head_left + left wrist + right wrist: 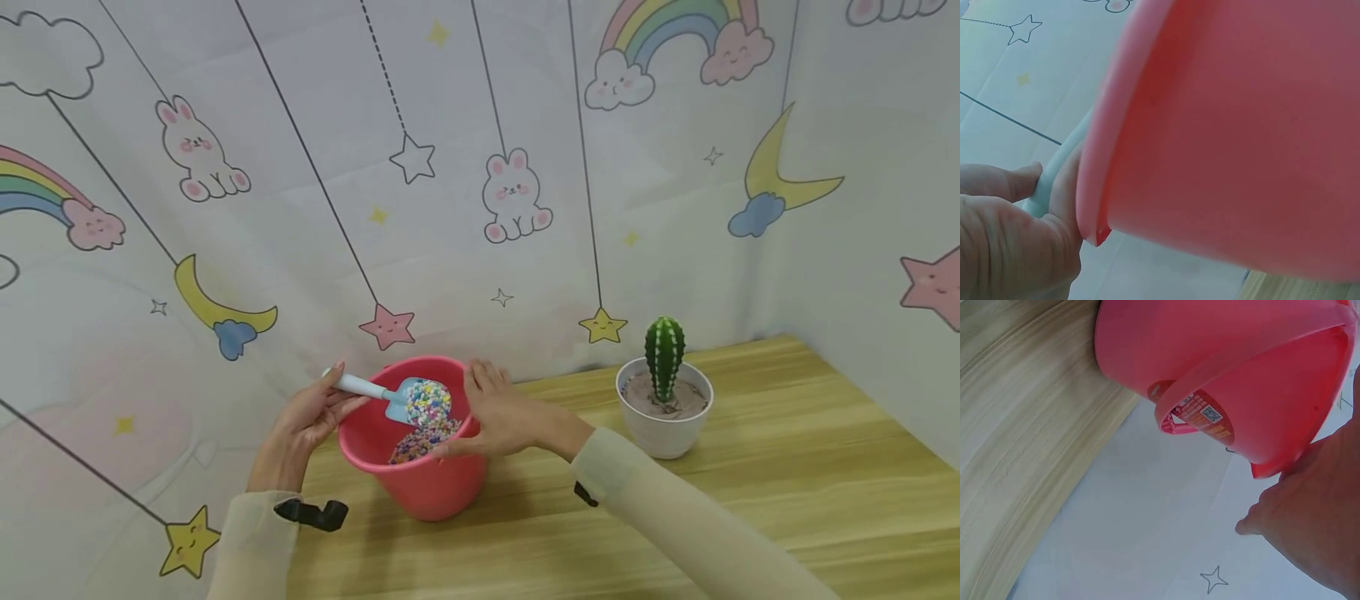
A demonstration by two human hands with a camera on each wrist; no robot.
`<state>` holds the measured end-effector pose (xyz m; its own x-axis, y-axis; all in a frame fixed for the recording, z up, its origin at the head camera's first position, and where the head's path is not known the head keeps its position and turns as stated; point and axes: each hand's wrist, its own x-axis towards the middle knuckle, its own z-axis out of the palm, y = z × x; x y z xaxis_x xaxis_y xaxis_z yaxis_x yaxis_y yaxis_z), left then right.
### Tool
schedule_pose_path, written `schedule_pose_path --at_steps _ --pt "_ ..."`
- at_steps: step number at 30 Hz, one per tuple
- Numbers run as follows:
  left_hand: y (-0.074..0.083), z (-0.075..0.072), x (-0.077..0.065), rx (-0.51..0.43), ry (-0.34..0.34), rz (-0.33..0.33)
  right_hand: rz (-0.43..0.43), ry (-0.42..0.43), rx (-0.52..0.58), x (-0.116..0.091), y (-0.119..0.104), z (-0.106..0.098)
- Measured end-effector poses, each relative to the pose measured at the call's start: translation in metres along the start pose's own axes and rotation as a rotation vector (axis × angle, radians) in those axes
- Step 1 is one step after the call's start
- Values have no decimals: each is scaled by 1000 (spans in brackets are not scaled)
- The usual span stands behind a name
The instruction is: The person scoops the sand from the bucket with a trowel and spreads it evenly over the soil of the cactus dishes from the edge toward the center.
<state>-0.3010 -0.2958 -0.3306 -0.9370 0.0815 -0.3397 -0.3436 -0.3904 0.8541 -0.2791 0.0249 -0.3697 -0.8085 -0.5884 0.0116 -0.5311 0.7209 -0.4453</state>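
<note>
My left hand [313, 419] grips the pale handle of a light-blue toy shovel [362, 385] between thumb and fingers, beside the left rim of a pink bucket [438, 490]. Small multicolored beads [429, 403] are heaped on the shovel's blade, which is over the bucket's opening. More beads [411, 445] lie inside the bucket. On the bucket's right rim rests my right hand [510, 419], fingers stretched toward the far side and thumb along the near edge. In the left wrist view the bucket wall hides the shovel's blade.
A green cactus [664, 360] in a white pot [663, 437] stands on the wooden table [787, 467], right of the bucket. Behind the table hangs a printed cloth [450, 275] with rabbits and stars. The bucket's pink handle [1222, 365] hangs along its outer side.
</note>
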Motion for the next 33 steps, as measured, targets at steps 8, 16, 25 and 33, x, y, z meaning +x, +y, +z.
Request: schedule_pose_path --at_steps 8,16,25,33 --pt "0 4 -2 -20 7 -3 15 57 -70 -14 11 -14" --pt "-1 19 -4 -23 19 8 40 100 -146 -41 22 -31" --pt "-3 38 0 11 11 22 38 125 -170 -71 31 -46" --pt "-7 58 1 10 -24 23 -8 194 -159 -102 42 -60"
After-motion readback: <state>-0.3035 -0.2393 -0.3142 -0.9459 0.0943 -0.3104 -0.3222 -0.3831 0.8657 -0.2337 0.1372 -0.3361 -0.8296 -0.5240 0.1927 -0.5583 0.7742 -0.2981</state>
